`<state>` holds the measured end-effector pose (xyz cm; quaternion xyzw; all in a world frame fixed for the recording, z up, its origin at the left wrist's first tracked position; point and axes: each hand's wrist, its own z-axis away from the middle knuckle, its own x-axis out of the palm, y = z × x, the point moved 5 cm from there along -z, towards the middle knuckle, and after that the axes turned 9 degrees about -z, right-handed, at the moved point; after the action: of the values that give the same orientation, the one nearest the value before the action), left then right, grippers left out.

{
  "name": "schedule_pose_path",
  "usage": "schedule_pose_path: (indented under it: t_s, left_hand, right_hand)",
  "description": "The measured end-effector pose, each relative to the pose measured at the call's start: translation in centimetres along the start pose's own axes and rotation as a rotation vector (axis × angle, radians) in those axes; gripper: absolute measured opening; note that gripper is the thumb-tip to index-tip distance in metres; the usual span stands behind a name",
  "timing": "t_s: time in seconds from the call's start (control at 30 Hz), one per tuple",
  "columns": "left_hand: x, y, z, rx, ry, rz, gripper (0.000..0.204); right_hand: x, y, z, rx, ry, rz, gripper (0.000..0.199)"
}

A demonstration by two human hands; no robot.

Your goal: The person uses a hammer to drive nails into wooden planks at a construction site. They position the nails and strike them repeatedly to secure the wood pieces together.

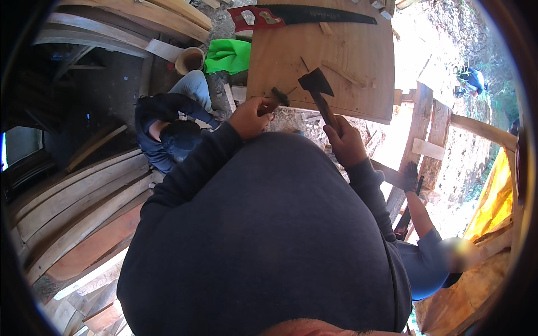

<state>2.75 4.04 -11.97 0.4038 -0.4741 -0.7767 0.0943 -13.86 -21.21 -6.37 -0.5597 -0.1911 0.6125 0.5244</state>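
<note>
Over a plywood desk (336,61), seen from a head camera looking down past a dark sweatshirt, a hatchet (316,84) is held by its wooden handle in the right hand (344,143), grip clamped around it. A small chisel-like tool (280,96) is pinched in the left hand (249,117), its tip set on the board just beside the hatchet head. A red-handled saw (280,15) lies at the far edge. A misjudged blow could glance onto the left fingers, since tool and blade sit so close.
</note>
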Motion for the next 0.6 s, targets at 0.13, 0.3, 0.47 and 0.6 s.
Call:
schedule_pose_path:
  t_s: [0.13,0.3,0.47,0.6]
  left_hand:
    - [1.5,-2.2,1.1,-0.301,-0.162,0.380,0.035]
    - [1.2,-2.3,1.2,-0.311,-0.316,-0.070,0.050]
    - [2.4,-2.2,1.4,-0.123,-0.142,-0.050,0.058]
    - [2.8,-2.1,1.0,-0.140,-0.182,-0.046,0.058]
  right_hand:
    - [0.8,-0.3,0.3,0.030,-0.060,0.014,0.038]
    - [1.4,-0.1,0.6,0.111,-0.138,0.097,0.046]
    - [0.2,-4.5,1.7,0.010,-0.032,0.026,0.036]
    - [1.2,-2.6,0.7,0.040,-0.065,0.171,0.040]
